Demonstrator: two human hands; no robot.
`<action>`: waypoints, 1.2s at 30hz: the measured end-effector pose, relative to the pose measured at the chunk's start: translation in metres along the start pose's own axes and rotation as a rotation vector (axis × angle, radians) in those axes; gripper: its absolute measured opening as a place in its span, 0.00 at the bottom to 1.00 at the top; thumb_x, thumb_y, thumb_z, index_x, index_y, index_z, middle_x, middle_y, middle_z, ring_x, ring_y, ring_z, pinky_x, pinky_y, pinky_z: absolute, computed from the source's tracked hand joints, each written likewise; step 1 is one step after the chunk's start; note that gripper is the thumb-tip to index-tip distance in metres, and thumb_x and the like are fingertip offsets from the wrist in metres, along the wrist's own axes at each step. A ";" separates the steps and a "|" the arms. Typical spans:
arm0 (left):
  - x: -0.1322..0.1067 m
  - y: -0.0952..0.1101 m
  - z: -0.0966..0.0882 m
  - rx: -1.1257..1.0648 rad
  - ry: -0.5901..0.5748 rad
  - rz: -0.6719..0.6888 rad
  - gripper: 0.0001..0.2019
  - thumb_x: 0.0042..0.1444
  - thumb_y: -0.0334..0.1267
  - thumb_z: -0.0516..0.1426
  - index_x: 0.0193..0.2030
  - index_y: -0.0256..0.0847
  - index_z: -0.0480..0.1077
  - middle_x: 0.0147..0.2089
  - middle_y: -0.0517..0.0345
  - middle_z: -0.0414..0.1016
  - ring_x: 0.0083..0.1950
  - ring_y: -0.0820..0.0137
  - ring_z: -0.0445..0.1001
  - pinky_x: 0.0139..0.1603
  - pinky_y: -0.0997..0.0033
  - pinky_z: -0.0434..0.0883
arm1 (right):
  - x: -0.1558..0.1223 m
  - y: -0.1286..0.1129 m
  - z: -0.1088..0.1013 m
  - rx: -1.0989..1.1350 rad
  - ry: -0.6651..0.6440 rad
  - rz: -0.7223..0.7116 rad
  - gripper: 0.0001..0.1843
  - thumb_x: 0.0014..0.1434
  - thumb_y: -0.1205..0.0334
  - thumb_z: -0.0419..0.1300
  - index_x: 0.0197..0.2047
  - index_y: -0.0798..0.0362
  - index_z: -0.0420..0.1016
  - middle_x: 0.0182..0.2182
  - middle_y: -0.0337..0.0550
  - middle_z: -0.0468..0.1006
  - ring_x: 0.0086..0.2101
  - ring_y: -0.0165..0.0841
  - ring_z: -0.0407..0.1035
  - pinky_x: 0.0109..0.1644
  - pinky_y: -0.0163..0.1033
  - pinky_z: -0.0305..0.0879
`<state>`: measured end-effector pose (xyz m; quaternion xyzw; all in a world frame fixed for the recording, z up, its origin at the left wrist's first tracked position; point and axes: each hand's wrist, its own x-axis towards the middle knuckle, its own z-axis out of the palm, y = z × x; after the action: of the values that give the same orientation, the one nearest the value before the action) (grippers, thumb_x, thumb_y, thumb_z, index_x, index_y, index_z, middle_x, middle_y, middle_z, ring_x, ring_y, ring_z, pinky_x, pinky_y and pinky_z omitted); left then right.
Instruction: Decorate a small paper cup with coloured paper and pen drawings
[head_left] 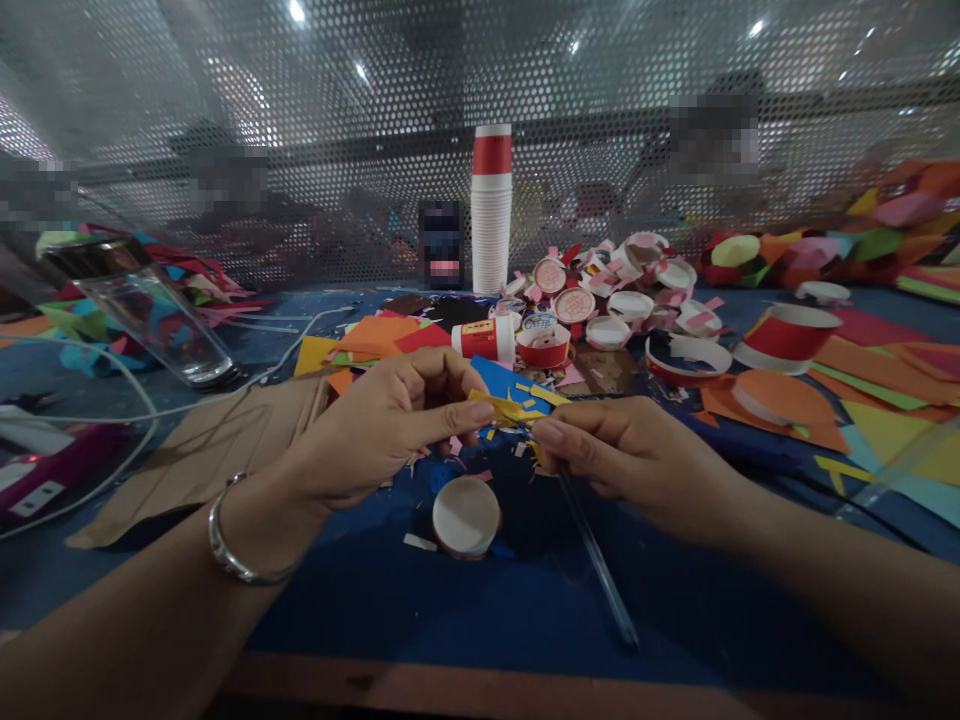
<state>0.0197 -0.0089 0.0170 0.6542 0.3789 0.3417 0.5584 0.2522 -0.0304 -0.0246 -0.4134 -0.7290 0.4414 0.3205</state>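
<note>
"One clear bottle (169, 320) stands farthest left; what follows?"

"Brown cardboard (217, 450) lies on the blue table (360, 610), then comes the left hand (390, 415), thumb and fingertips pinching a yellow paper strip (508, 408)."

"Where is that strip?"

"Held between both hands, over paper scraps (456, 446), beyond a small white cup base (466, 515) on the table."

"And the right hand (619, 450)?"

"Its fingers curl, pinching the strip's other end; a clear rod (600, 565) slants toward the table's near edge below it."

"Farther right?"

"A red-and-white cup (787, 338) sits beside orange paper (862, 362), well apart from the hands."
</note>
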 end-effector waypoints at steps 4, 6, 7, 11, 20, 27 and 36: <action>-0.001 0.000 0.000 0.001 0.007 -0.006 0.08 0.62 0.30 0.66 0.34 0.38 0.72 0.27 0.67 0.73 0.24 0.83 0.67 0.24 0.87 0.67 | 0.000 0.000 0.000 0.002 -0.004 0.018 0.31 0.68 0.34 0.57 0.29 0.53 0.74 0.21 0.32 0.61 0.19 0.23 0.49 0.20 0.34 0.42; -0.001 -0.001 0.000 0.003 0.015 -0.004 0.08 0.61 0.32 0.67 0.34 0.38 0.72 0.28 0.66 0.74 0.25 0.82 0.68 0.23 0.86 0.66 | 0.000 0.000 0.000 0.002 -0.004 0.025 0.31 0.67 0.33 0.57 0.29 0.53 0.74 0.21 0.33 0.61 0.19 0.24 0.49 0.20 0.34 0.41; -0.001 -0.001 0.000 0.005 0.018 -0.004 0.08 0.61 0.33 0.67 0.34 0.38 0.72 0.28 0.65 0.74 0.25 0.82 0.68 0.22 0.86 0.65 | -0.001 0.000 0.000 0.001 -0.004 0.026 0.31 0.67 0.33 0.57 0.29 0.53 0.74 0.21 0.33 0.61 0.19 0.24 0.49 0.20 0.34 0.41; -0.001 -0.001 -0.001 -0.001 0.004 -0.008 0.08 0.61 0.33 0.67 0.35 0.39 0.73 0.29 0.64 0.74 0.26 0.81 0.68 0.23 0.85 0.65 | -0.001 0.001 0.000 0.003 -0.003 0.024 0.31 0.67 0.33 0.57 0.29 0.53 0.74 0.22 0.34 0.63 0.20 0.24 0.50 0.20 0.34 0.42; -0.002 -0.002 -0.004 0.001 -0.010 0.033 0.09 0.60 0.35 0.68 0.35 0.39 0.72 0.30 0.64 0.73 0.28 0.80 0.69 0.29 0.83 0.69 | -0.001 0.002 -0.001 0.029 -0.006 0.010 0.30 0.69 0.34 0.57 0.30 0.54 0.73 0.23 0.34 0.63 0.20 0.23 0.47 0.21 0.35 0.40; -0.001 -0.004 -0.005 0.011 -0.028 0.044 0.09 0.60 0.37 0.68 0.36 0.39 0.72 0.30 0.64 0.73 0.28 0.80 0.68 0.28 0.83 0.69 | -0.002 0.001 -0.001 0.028 -0.011 -0.015 0.30 0.69 0.35 0.56 0.31 0.54 0.75 0.22 0.33 0.64 0.19 0.23 0.48 0.21 0.36 0.41; 0.000 -0.003 -0.004 0.038 -0.023 0.047 0.08 0.61 0.35 0.67 0.36 0.39 0.72 0.30 0.64 0.73 0.27 0.80 0.69 0.27 0.83 0.67 | -0.001 0.001 0.000 0.027 -0.012 -0.018 0.30 0.69 0.34 0.56 0.30 0.53 0.74 0.20 0.31 0.59 0.18 0.23 0.47 0.20 0.35 0.40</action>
<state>0.0157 -0.0067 0.0142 0.6773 0.3633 0.3399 0.5420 0.2536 -0.0313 -0.0256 -0.3998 -0.7286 0.4510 0.3254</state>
